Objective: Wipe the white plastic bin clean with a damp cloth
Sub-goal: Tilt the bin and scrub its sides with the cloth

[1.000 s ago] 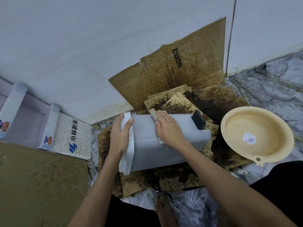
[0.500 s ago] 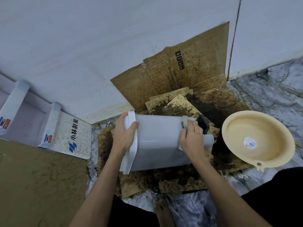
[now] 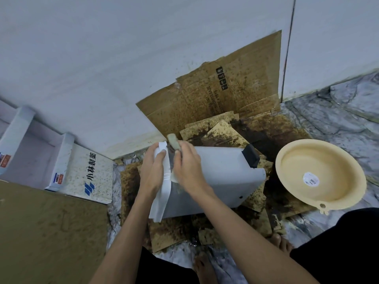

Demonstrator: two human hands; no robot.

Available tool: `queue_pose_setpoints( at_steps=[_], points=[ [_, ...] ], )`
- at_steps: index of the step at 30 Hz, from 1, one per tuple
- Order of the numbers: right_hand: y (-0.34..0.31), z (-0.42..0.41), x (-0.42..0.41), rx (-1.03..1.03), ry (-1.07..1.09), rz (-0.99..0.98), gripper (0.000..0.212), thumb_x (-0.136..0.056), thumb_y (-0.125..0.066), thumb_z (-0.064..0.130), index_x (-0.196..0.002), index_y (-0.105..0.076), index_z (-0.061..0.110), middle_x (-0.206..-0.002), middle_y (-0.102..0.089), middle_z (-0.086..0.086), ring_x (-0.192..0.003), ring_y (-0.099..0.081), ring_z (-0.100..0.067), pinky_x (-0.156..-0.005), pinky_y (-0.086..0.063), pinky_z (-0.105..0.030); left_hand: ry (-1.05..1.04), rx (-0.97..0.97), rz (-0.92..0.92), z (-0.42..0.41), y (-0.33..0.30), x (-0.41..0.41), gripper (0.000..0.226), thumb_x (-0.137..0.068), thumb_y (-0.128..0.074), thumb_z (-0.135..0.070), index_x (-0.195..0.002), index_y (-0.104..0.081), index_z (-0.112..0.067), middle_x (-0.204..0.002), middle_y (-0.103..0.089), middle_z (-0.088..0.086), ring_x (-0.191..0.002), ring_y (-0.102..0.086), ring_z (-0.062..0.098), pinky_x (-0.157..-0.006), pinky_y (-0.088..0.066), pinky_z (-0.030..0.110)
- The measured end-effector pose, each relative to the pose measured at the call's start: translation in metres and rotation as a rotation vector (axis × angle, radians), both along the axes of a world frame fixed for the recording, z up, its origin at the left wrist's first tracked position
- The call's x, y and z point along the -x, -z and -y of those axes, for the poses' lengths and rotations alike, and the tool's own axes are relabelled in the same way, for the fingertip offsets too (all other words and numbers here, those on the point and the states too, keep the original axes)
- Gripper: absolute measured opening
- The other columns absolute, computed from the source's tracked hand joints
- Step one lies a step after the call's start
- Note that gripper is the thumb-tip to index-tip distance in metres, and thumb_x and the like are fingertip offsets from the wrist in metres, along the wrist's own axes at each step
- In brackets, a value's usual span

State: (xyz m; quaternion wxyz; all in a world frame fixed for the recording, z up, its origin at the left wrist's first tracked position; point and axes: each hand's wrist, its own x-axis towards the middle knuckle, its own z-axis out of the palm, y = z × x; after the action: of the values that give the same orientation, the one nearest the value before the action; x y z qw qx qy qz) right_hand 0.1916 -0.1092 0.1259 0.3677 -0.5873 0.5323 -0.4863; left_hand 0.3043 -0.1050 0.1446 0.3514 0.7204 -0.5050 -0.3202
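Against wall, stained cardboard [image 3: 231, 93] printed "BASE", white box [image 3: 90, 173] with blue logo

White bin [image 3: 217, 181] on its side on stained cardboard, greyish cloth [image 3: 174, 144], prob. damp, at rim.

Both forearms are seen bare from elbow to wrist, with no sleeves, watch or bands on them. The left hand [image 3: 152, 171] and the right hand [image 3: 187, 168] are uncovered, without gloves or rings that can be made out, and the nails are kept short. Black fabric is worn over the legs, seen along the lower edge and at the lower right corner. The feet are bare, with toes shown near the bottom of the view.
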Motion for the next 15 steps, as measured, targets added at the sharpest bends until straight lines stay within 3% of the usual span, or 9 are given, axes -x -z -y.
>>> queue_pose_setpoints(
  at_steps=[2, 6, 9, 15],
  points=[
    [0.003, 0.002, -0.011, -0.004, -0.051, -0.145, 0.042, -0.102, -0.037, 0.012, -0.144, -0.039, 0.007, -0.146, -0.045, -0.009, -0.135, -0.039, -0.022, -0.111, -0.032, -0.033, -0.004, 0.008, -0.039, -0.001, -0.001, 0.001, 0.033, -0.104, -0.037, -0.048, -0.133, -0.053, -0.044, -0.133, -0.054, -0.026, -0.124, -0.048, -0.007, -0.112, -0.036, 0.036],
    [0.014, 0.007, -0.009, 0.004, -0.159, -0.356, 0.05, -0.103, -0.033, 0.021, -0.151, -0.028, 0.008, -0.157, -0.034, -0.009, -0.147, -0.024, -0.022, -0.119, -0.019, -0.037, -0.013, 0.016, -0.001, -0.001, 0.0, -0.001, 0.047, -0.105, -0.034, -0.051, -0.145, -0.048, -0.03, -0.142, -0.05, -0.016, -0.134, -0.045, 0.007, -0.112, -0.033, 0.033],
    [0.023, 0.01, -0.001, 0.013, -0.166, -0.421, 0.049, -0.103, -0.032, 0.024, -0.15, -0.031, 0.011, -0.156, -0.035, -0.006, -0.147, -0.025, -0.02, -0.119, -0.02, -0.043, 0.0, 0.013, 0.014, 0.0, -0.001, 0.001, 0.046, -0.106, -0.036, -0.048, -0.147, -0.045, -0.029, -0.14, -0.047, -0.016, -0.13, -0.043, 0.005, -0.105, -0.03, 0.028],
    [0.055, 0.016, 0.05, -0.074, -0.129, -0.476, 0.047, -0.102, -0.037, 0.021, -0.148, -0.038, 0.01, -0.156, -0.037, -0.006, -0.146, -0.028, -0.019, -0.121, -0.019, -0.037, -0.041, -0.027, 0.035, -0.004, 0.003, -0.01, 0.056, -0.102, -0.04, -0.057, -0.152, -0.039, -0.031, -0.157, -0.04, -0.008, -0.142, -0.039, 0.015, -0.109, -0.031, 0.034]
  ],
)
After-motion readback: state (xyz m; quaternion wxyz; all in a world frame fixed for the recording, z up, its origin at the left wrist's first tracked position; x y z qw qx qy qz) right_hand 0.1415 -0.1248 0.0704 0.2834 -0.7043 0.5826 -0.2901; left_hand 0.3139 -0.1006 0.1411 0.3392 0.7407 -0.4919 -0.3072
